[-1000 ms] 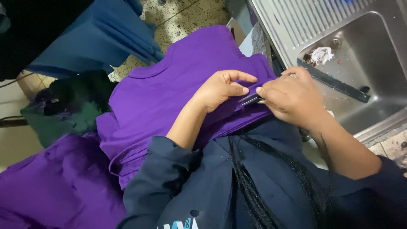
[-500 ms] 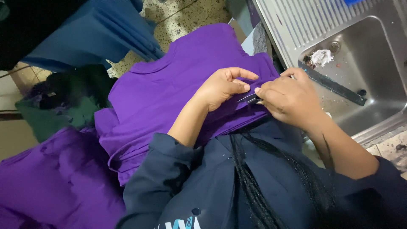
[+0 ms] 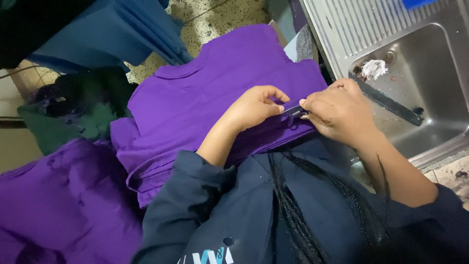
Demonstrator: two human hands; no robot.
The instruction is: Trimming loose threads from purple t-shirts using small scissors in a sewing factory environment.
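Left hand (image 3: 251,105) pins purple garment (image 3: 205,98); right hand (image 3: 339,115) grip pinches small dark tool (image 3: 293,111). Keep fabric taut at seam.

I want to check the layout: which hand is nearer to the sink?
Right. The right hand is at the purple cloth's edge, just beside the sink. The left hand rests on the cloth, farther from the sink, beyond the right hand.

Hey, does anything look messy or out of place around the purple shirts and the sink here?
Yes: the sink is dirty, with a white crumpled wad and dark crumbs by its drain, plus specks across the basin. A dark strip lies slantwise in it. The purple shirts lie stacked under both hands; nothing there looks damaged.
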